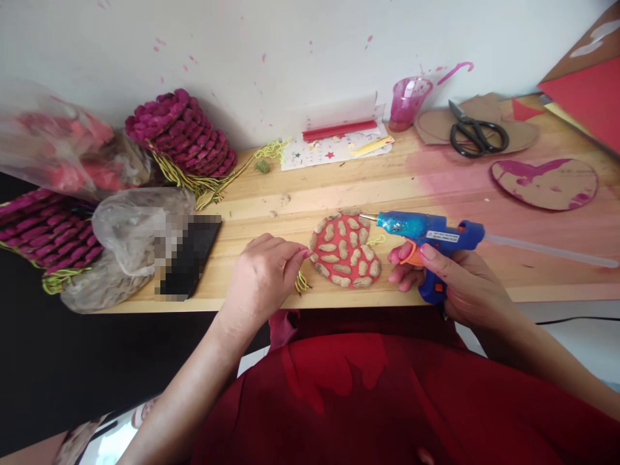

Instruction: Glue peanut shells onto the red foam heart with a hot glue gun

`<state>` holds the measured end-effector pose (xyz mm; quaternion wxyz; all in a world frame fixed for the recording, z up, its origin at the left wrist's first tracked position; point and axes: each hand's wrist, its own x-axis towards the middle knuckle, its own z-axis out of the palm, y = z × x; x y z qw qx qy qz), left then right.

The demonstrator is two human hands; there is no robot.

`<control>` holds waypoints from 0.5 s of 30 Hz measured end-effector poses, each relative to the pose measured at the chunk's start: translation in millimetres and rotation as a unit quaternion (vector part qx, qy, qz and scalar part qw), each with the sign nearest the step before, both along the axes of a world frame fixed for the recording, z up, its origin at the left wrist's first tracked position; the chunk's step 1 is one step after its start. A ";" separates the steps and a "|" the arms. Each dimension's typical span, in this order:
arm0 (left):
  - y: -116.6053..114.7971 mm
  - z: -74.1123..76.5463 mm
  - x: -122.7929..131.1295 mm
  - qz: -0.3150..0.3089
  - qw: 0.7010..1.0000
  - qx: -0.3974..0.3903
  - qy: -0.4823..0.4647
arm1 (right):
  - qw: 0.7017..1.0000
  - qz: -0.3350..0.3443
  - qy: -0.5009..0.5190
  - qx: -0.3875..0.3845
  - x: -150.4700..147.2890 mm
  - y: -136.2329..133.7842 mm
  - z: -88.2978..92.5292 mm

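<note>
A red heart-shaped piece (pixel 329 258) covered with several peanuts (pixel 343 248) lies near the table's front edge. My left hand (pixel 266 274) is closed in a pinch, its fingertips at the heart's left edge; whatever is between them is too small to make out. Yellow-green yarn ends (pixel 302 282) show just below those fingers. In my right hand (pixel 455 278) is a blue hot glue gun (pixel 411 224), fingers wrapped round its handle and at the orange trigger. Its metal nozzle points left, over the heart's upper right edge. A clear glue stick (pixel 547 250) sticks out of its back.
Purple layered bundles (pixel 186 139), plastic bags (pixel 140 223) and a black flat object (pixel 194 255) are at left. Black scissors (pixel 477 135) lie on cardboard at the back right, near a pink-stained cup (pixel 409 103). A paint-marked cardboard heart (pixel 545 184) lies at right.
</note>
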<state>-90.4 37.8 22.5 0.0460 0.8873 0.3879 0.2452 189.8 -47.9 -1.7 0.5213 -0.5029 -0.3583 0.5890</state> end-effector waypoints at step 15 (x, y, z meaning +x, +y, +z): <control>0.5 1.1 6.3 -0.028 0.998 -0.047 -0.025 | 1.000 0.006 0.016 0.013 1.3 -1.7 -1.7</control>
